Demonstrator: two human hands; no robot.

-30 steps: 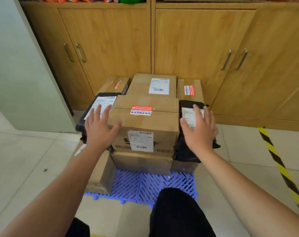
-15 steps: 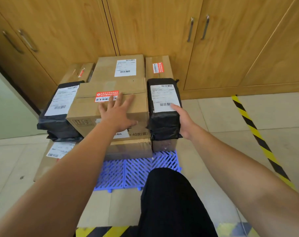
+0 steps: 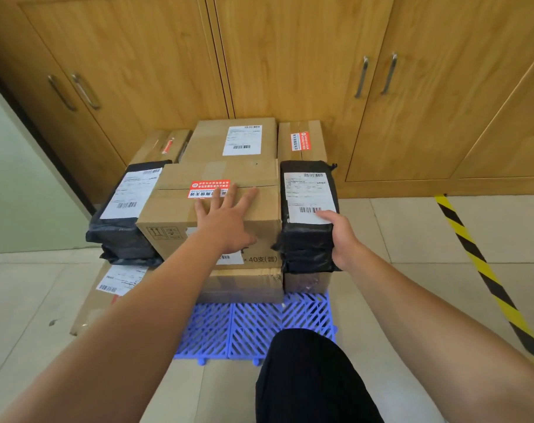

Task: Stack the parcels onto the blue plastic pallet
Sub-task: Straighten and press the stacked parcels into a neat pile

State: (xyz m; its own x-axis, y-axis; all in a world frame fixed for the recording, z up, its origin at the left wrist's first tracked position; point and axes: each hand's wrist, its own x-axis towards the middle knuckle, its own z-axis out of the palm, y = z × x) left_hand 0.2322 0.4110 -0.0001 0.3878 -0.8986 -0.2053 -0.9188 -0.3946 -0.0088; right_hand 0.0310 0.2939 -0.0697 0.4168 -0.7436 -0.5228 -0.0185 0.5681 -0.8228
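A blue plastic pallet [image 3: 253, 325] lies on the floor against the cabinets, loaded with parcels. A cardboard box with a red sticker [image 3: 180, 203] sits front centre on lower boxes. My left hand [image 3: 226, 218] rests flat on its top front edge, fingers spread. A black-wrapped parcel with a white label [image 3: 305, 242] stands to the right of that box. My right hand [image 3: 339, 236] grips its near right corner, thumb on the label. Another black-wrapped parcel [image 3: 122, 233] sits on the left. More cardboard boxes [image 3: 217, 141] fill the back row.
Wooden cabinet doors [image 3: 290, 56] with metal handles stand right behind the stack. A pale green wall panel [image 3: 21, 193] is at the left. Yellow-black floor tape [image 3: 485, 270] runs diagonally on the right. My knee in black trousers [image 3: 308, 377] is in front of the pallet.
My left hand moved from the box's left side onto its top. My right hand slid from the top of the right black parcel down to its near corner and closed on it.
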